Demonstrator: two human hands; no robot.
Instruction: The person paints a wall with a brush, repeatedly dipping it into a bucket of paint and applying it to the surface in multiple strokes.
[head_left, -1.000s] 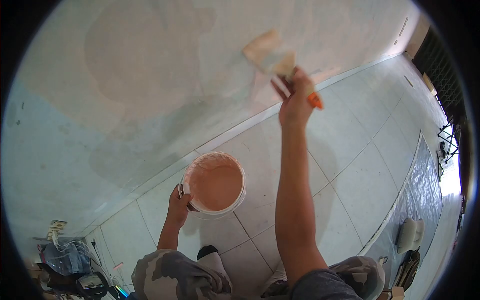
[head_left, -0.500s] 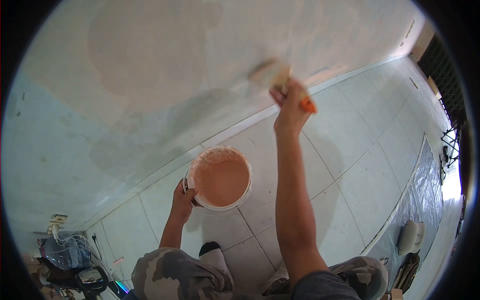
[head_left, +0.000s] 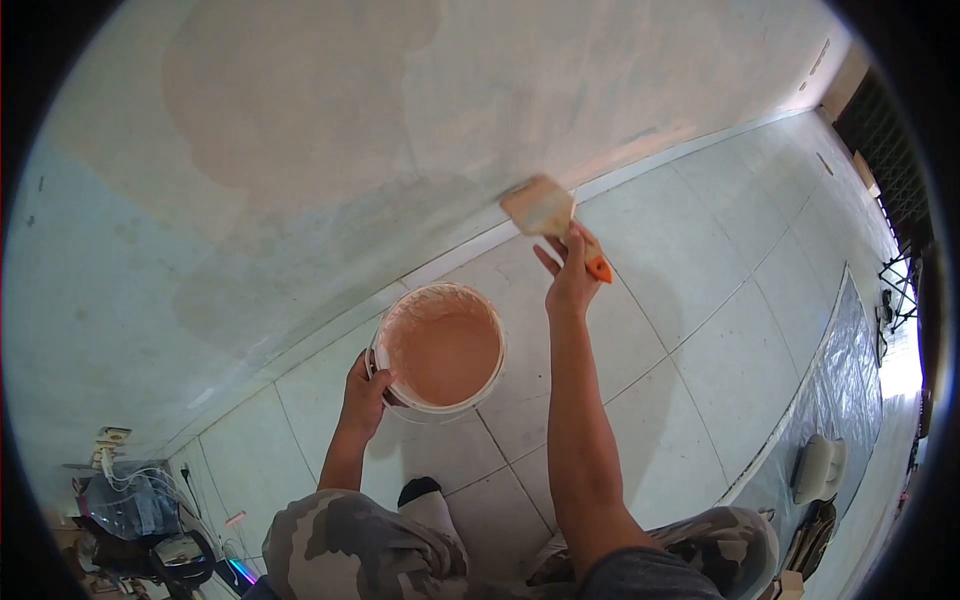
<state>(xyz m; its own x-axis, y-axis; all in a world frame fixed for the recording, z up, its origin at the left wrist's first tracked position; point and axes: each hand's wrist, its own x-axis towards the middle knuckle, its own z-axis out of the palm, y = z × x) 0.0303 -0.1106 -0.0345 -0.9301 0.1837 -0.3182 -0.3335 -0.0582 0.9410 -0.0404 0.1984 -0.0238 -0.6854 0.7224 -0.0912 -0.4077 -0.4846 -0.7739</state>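
Observation:
A white bucket (head_left: 441,348) of pinkish-orange paint hangs above the tiled floor, tilted so that its inside shows. My left hand (head_left: 367,393) grips its rim and handle on the left side, thumb over the edge. In my right hand (head_left: 571,268) is a wide paintbrush (head_left: 541,207) with an orange handle end, held between thumb and fingers. The brush's bristles are at the lower part of the wall (head_left: 330,120), just above the white baseboard (head_left: 465,252); whether they touch it I cannot tell. Darker, damp-looking patches mark the wall.
A power socket with white cables (head_left: 112,440) and a cluttered pile of items stand at the lower left. Clear plastic sheeting (head_left: 835,385) lies on the right, with a beige object (head_left: 820,468) on it. A dark metal grille (head_left: 875,140) is at the upper right.
My right hand and the brush have moved down the wall toward the baseboard, slightly to the left. My left hand and the bucket are nearly where they were.

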